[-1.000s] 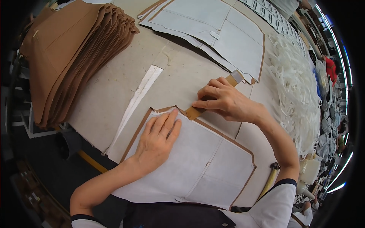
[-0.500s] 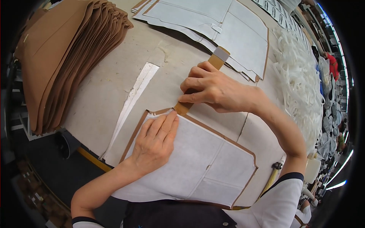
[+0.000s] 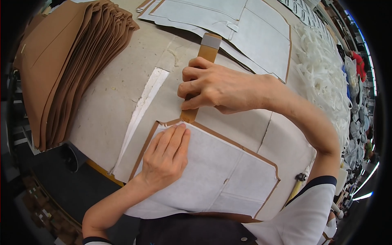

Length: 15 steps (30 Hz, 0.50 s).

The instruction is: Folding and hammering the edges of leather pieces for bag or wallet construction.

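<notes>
One flat tan tool [image 3: 208, 53] gripped in right hand [image 3: 210, 87], long axis running outward, slightly right; near end at brown edge [image 3: 216, 134] of white panel [image 3: 212, 167] on worktop [image 3: 110, 96]. Left hand [image 3: 165, 153] lies flat on panel just below tool.

The lower panel [image 3: 208, 175] is brown-edged white, the tool [image 3: 208, 52] tan with a grey band [image 3: 211, 41], the upper-left stack [image 3: 67, 65] brown.
</notes>
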Tool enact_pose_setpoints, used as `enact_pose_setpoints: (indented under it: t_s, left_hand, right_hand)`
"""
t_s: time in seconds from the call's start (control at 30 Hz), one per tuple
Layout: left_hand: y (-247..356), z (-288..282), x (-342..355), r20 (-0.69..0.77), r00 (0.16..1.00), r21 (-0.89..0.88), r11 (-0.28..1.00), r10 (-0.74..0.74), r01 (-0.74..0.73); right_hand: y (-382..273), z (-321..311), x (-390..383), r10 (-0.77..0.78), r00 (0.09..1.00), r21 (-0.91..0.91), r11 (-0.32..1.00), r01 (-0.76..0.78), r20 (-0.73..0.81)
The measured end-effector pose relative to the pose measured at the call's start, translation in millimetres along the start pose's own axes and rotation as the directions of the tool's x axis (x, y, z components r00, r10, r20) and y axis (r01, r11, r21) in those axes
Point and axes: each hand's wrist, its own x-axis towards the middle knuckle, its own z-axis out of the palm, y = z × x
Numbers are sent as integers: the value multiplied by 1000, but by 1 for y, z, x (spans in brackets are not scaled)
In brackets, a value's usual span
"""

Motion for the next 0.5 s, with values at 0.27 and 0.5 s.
enact_pose_setpoints:
  t_s: [0.27, 0.5]
  left_hand:
    - [0, 3, -3, -44, 999, -18, 1000, -7, 6]
    - [3, -3, -5, -46, 998, 44, 998, -42, 44]
  right_hand:
    - [3, -2, 27, -60, 994, -49, 997, 65, 88]
    - [-4, 18, 28, 48, 999, 57, 997, -47, -20]
